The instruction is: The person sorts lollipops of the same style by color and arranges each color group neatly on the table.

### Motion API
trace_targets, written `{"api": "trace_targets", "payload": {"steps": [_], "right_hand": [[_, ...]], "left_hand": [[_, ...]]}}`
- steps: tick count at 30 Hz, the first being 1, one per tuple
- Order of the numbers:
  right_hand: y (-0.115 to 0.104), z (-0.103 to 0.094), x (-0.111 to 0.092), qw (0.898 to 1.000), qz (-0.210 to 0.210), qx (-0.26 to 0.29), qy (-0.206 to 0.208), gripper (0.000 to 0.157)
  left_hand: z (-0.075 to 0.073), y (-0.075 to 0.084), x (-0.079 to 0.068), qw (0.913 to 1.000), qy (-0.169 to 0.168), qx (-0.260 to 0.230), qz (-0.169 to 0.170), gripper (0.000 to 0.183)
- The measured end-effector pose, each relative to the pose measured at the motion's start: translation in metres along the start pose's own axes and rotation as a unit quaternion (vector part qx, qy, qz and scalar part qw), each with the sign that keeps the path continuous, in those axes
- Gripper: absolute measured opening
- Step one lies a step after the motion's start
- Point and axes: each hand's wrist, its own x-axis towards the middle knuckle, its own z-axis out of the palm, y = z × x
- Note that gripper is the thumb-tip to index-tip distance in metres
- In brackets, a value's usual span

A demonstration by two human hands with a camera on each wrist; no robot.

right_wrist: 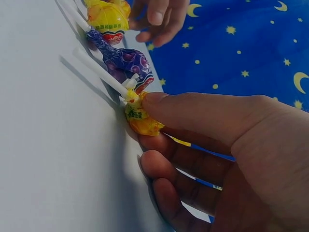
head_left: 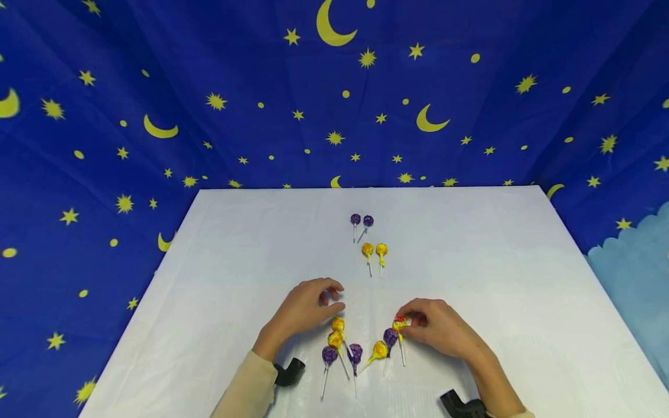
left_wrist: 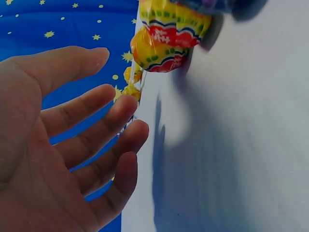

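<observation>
My right hand (head_left: pixel 439 326) pinches the head of a yellow lollipop (right_wrist: pixel 144 118) between thumb and fingers, its white stick pointing toward me. Right beside it lie a purple lollipop (head_left: pixel 390 337) and another yellow lollipop (head_left: pixel 380 350). My left hand (head_left: pixel 308 305) hovers with relaxed, slightly bent fingers and nothing in them, as the left wrist view shows too. Just below that hand are two yellow lollipops, one upper (head_left: pixel 338 324) and one lower (head_left: pixel 335 339), overlapping each other. Two purple lollipops, a left one (head_left: pixel 329 355) and a right one (head_left: pixel 355 352), lie nearer to me.
Farther back on the white table (head_left: pixel 261 232) lie a pair of yellow lollipops (head_left: pixel 367 249) and, behind them, a pair of purple lollipops (head_left: pixel 355 219). A blue curtain (head_left: pixel 261 69) with moons and stars hangs behind the table's far edge and at its sides.
</observation>
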Motion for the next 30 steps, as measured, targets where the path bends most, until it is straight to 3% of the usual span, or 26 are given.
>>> {"api": "trace_targets", "payload": {"steps": [22,30], "right_hand": [[0.001,0.000,0.001,1.000,-0.004,0.008,0.004,0.018],[0.001,0.000,0.001,1.000,-0.001,0.009,0.003,0.018]], "left_hand": [[0.010,-0.004,-0.014,0.9998,-0.013,0.016,0.003,0.033],[0.012,-0.005,-0.016,0.9998,-0.020,0.006,0.002,0.021]]}}
